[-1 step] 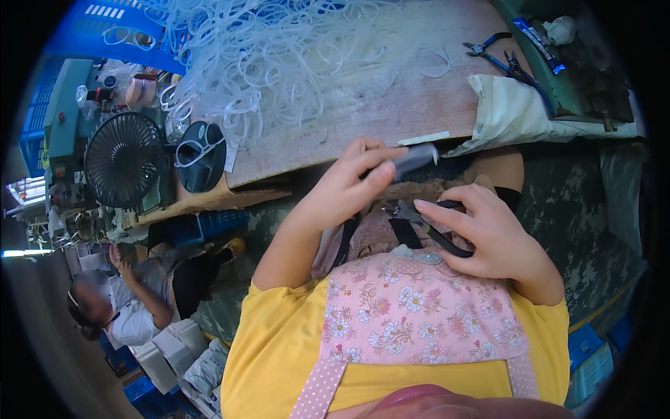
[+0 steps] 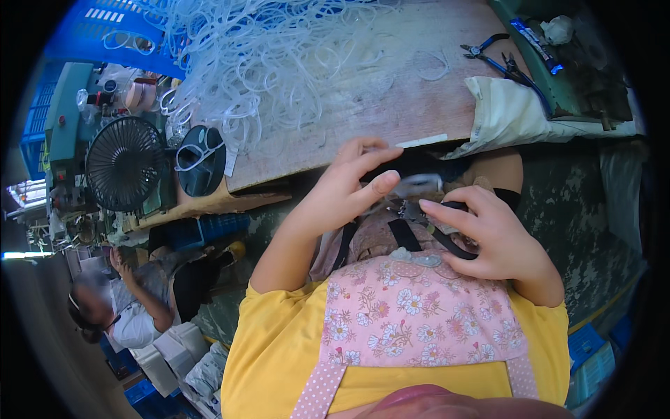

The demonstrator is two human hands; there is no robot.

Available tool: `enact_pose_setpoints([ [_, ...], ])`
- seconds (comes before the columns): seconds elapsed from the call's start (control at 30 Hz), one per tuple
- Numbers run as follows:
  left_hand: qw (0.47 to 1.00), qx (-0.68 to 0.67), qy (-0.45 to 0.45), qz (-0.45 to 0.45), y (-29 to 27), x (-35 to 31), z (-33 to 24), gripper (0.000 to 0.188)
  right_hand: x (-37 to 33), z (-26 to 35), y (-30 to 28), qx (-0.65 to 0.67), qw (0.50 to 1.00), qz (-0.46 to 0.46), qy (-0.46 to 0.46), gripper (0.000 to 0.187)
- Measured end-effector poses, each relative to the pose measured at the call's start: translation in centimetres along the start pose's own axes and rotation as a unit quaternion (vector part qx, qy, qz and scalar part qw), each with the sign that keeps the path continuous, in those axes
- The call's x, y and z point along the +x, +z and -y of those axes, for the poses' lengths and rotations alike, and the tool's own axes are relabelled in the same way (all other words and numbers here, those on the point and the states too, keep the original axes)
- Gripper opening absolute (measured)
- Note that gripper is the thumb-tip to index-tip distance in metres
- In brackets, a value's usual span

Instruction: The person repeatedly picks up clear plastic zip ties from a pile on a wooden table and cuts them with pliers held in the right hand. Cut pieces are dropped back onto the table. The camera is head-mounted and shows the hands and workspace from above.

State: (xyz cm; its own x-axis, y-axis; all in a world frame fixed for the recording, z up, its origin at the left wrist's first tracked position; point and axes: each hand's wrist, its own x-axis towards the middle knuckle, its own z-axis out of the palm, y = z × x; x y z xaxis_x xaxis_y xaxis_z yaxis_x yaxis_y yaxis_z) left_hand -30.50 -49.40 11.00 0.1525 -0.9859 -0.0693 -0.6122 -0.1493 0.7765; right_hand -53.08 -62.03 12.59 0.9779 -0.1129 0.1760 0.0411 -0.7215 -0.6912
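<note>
My left hand (image 2: 349,181) hovers just off the table's front edge, its thumb and fingers apart with nothing between them. Right beside its thumb is a blurred, clear plastic loop (image 2: 419,184), apart from the fingers, above my lap. In my right hand (image 2: 488,234) is a pair of cutting pliers (image 2: 447,237) with black handles. Its jaws point left, below the clear loop. Whether the jaws touch anything I cannot make out. A large heap of clear plastic rings (image 2: 272,70) lies on the tabletop (image 2: 412,105) ahead of me.
A black fan (image 2: 124,164) stands at the left near a machine. Blue-handled pliers (image 2: 513,70) and a white cloth bag (image 2: 506,115) lie at the right. A blue crate (image 2: 112,42) sits far left. Another person (image 2: 132,300) sits at the lower left.
My left thumb and fingers have spread and let go of the clear plastic piece, which now sits lower, near the pliers. The right hand has barely moved.
</note>
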Motion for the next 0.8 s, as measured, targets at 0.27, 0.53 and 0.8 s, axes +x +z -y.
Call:
enact_pose_setpoints([
  [0.27,0.801,0.518,0.058,-0.296,-3.7,14.0,3.9,0.019,0.0,-0.1,2.0,0.047,0.998,-0.034,-0.018,0.066],
  [0.53,0.888,0.130,0.128,-0.422,-2.4,12.3,3.9,0.016,-1.3,-1.4,1.5,0.121,0.989,-0.076,0.028,0.071],
  [0.8,0.685,-0.655,0.128,-0.292,-0.5,4.9,0.1,0.023,1.5,-1.8,2.0,0.001,0.986,-0.167,-0.009,0.073],
])
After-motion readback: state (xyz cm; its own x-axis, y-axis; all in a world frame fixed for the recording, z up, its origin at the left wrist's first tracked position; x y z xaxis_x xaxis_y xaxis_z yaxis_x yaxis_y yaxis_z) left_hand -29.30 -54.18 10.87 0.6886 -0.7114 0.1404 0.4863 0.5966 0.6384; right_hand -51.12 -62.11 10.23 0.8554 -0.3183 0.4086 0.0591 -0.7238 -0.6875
